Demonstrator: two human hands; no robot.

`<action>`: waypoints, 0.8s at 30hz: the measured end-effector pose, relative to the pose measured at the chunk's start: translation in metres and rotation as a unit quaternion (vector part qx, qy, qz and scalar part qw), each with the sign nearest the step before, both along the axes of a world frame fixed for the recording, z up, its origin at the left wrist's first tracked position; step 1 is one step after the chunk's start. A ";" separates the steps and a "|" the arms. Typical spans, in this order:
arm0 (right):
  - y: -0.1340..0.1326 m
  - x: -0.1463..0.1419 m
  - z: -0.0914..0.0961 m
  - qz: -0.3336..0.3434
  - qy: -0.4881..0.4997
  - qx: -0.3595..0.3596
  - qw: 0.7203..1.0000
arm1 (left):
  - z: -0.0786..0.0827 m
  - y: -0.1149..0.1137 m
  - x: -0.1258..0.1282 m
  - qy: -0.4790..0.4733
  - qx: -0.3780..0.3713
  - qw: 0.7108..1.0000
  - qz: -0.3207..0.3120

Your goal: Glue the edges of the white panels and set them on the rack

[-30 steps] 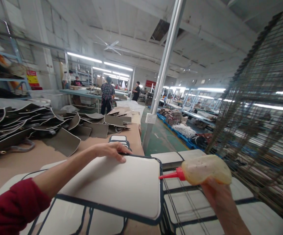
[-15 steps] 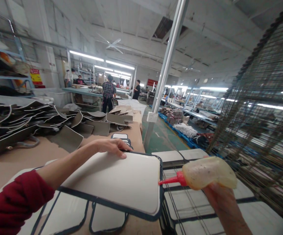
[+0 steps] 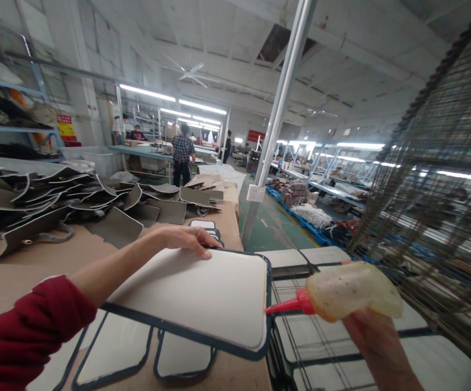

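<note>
On bench edge, white panel with dark navy border, flat, rounded corners; my left hand fingers spread flat on far edge. Right hand fingers clamped round cloudy yellowish squeeze bottle, red nozzle touching panel's right border.

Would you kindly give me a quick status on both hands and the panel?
Left hand flat on white panel's far edge. Right hand grips glue bottle, red nozzle at panel's right rim. Nothing between them.

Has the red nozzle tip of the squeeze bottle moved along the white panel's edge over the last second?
Yes. The nozzle tip has slid toward the person along the dark right edge of the white panel, nearing its near corner.
</note>
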State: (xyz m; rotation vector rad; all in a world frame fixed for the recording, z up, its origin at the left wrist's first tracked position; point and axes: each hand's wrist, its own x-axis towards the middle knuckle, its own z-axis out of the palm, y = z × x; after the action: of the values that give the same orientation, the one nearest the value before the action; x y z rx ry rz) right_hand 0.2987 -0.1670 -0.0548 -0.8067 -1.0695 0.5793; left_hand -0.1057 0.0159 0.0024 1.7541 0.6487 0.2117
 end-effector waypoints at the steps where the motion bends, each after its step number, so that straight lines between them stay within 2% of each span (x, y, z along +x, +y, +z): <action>1: -0.002 -0.002 0.003 0.001 -0.004 -0.002 1.000 | -0.001 0.000 0.000 -0.002 -0.001 1.000 -0.001; 7: -0.006 -0.017 0.018 0.016 -0.036 -0.015 0.999 | -0.005 0.002 -0.002 -0.005 -0.028 0.999 -0.019; 12: -0.010 -0.005 0.000 0.016 -0.013 -0.048 0.999 | -0.010 0.004 -0.006 -0.010 -0.041 0.999 -0.015; 16: -0.013 0.012 -0.015 0.020 -0.037 -0.089 0.995 | -0.017 0.006 -0.010 -0.011 -0.056 0.998 -0.007; 21: -0.012 0.018 -0.020 0.036 -0.042 -0.082 0.995 | -0.020 0.003 -0.013 -0.012 -0.059 0.998 0.026; 24: -0.012 0.013 -0.021 0.018 -0.010 -0.075 0.997 | -0.020 0.001 -0.013 -0.017 -0.060 0.997 0.042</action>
State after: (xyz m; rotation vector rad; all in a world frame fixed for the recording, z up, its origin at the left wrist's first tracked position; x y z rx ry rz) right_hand 0.3118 -0.1795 -0.0754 -0.9279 -1.0699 0.6885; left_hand -0.1189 0.0167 -0.0175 1.6073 0.6969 0.2552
